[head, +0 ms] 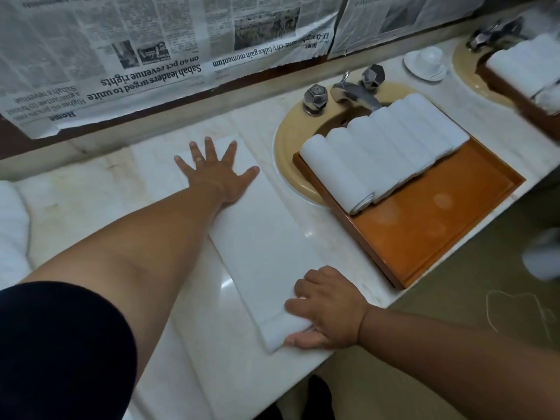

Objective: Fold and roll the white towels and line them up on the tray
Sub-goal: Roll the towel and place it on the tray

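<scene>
A white towel (257, 237), folded into a long narrow strip, lies flat on the marble counter (91, 189). My left hand (216, 174) presses its far end with fingers spread flat. My right hand (327, 310) holds the near end, thumb under the edge and fingers curled over it. Several rolled white towels (378, 150) lie side by side on the far half of a brown wooden tray (430, 231) that sits over the sink.
The beige sink (288, 153) with chrome taps (351, 92) lies under the tray. More white towels (12, 231) are piled at the left edge. A white cup and saucer (427, 62) stands behind. Newspaper (151, 56) covers the mirror.
</scene>
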